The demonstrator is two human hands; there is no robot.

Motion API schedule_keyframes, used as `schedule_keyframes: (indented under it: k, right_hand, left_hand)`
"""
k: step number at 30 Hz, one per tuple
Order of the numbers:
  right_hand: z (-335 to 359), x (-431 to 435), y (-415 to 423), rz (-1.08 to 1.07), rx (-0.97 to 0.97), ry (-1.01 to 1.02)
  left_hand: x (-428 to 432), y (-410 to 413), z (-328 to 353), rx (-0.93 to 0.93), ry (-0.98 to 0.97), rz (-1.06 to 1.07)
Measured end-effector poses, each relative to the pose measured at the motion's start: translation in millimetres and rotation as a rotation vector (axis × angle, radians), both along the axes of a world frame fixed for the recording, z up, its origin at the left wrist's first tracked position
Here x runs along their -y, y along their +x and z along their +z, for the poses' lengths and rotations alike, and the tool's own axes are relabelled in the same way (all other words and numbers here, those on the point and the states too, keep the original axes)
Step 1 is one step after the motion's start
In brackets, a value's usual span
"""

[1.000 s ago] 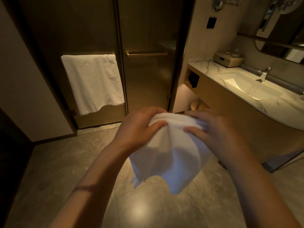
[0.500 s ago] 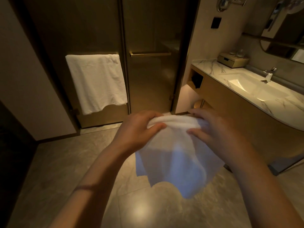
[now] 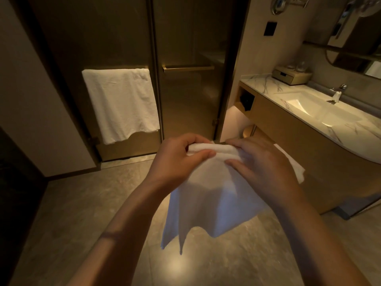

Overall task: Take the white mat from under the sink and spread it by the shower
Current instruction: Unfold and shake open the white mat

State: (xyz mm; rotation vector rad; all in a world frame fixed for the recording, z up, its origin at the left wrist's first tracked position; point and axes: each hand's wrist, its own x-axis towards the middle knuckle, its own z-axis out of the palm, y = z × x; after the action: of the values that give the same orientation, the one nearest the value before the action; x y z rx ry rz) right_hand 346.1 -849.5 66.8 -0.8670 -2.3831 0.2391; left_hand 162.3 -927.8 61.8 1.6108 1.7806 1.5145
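Observation:
The white mat [image 3: 208,199] hangs in the air in front of me, partly unfolded, its lower corners dangling above the floor. My left hand [image 3: 177,159] pinches its top edge on the left. My right hand [image 3: 263,164] grips the same edge on the right, thumb under the fold. The two hands are close together. The glass shower doors [image 3: 189,100] stand shut straight ahead, just beyond the mat. The sink [image 3: 305,104] sits in the vanity at the right.
A white towel [image 3: 121,104] hangs on the left shower door's bar. The wooden vanity [image 3: 309,153] with a marble top juts out at the right, a small box [image 3: 290,76] on it. Tiled floor [image 3: 82,203] spreads before the shower. A wall stands at the left.
The mat has opened out further and hangs lower and wider, with a corner now showing past my right hand. The view has moved slightly closer to the shower doors.

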Motion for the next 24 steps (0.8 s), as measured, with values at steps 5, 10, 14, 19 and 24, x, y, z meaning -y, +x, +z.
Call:
schedule_keyframes:
  k: [5,10,14,19,24]
  right_hand:
    - [-5.7,-3.7,1.4,0.022,-0.032,0.007]
    - [-9.9,-1.9,-1.4,-0.042,-0.132,0.028]
    - [-17.6,14.7,-14.5,-0.200,-0.309,0.024]
    - [-33.8,29.8,-22.5,-0.176,-0.401,-0.111]
    - [-38.5,36.7,-26.3,-0.148,-0.538,-0.249]
  left_hand:
    - [1.9,2.7,2.3,0.048,-0.004,-0.037]
    - [3.5,5.9,1.2,0.178,0.010,-0.021]
    - [1.5,18.2,-7.1,0.223,0.022,0.034]
    - [-1.7,22.0,-8.0,0.223,0.016,0.043]
    - [-2.2,26.3,-8.3,0.241,0.004,0.091]
